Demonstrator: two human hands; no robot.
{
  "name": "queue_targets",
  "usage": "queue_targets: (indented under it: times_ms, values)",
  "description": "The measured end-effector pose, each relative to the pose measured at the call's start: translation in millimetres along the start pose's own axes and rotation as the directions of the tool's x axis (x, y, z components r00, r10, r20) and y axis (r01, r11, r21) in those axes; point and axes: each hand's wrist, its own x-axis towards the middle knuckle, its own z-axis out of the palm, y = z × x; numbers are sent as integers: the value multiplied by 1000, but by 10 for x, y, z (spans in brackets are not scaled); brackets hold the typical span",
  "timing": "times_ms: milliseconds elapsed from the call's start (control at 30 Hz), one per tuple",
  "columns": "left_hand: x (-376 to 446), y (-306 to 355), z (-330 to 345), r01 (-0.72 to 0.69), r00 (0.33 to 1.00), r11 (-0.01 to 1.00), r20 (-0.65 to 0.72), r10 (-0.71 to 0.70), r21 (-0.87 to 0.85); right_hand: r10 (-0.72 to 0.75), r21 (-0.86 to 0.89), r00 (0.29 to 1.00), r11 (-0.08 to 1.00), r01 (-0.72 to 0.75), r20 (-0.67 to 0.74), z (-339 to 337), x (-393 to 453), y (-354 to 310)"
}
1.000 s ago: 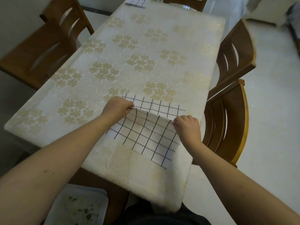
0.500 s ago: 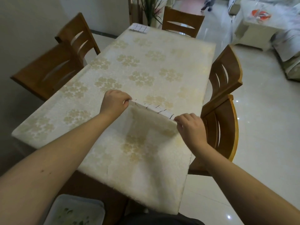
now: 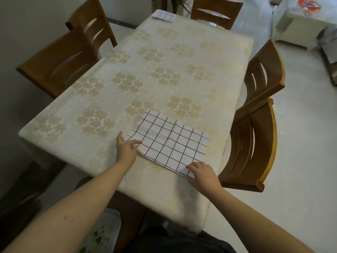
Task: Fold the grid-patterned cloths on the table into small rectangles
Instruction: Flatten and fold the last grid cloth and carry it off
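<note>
A grid-patterned cloth (image 3: 168, 142) lies flat near the bench's (image 3: 164, 70) near right edge, apparently folded at least once but still a broad rectangle. The left hand (image 3: 126, 149) rests its relaxed fingers on the near left corner; the right hand (image 3: 202, 173) pinches the near right corner. A small folded grid cloth (image 3: 164, 16) sits finished at the far end. More folds likely remain here.
</note>
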Motion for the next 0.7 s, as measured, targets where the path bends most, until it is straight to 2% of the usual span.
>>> queue_targets:
  times_ms: [233, 500, 567, 700]
  values:
    - [-104, -14, -20, 59, 998, 998, 5, -59, 3, 9, 55, 1000, 998, -7, -29, -55, 230, 23]
    - [-212, 3, 163, 82, 994, 997, -65, -83, -15, -31, 112, 999, 993, 34, -32, -248, 736, 169]
    - [-258, -5, 244, 133, 988, 991, -73, -135, -31, -23, 139, 1000, 990, 24, -8, -299, 902, 223]
    - [-373, 39, 428, 285, 949, 940, -80, -304, -190, -10, 236, 1000, 972, 5, 22, -392, 1277, 341]
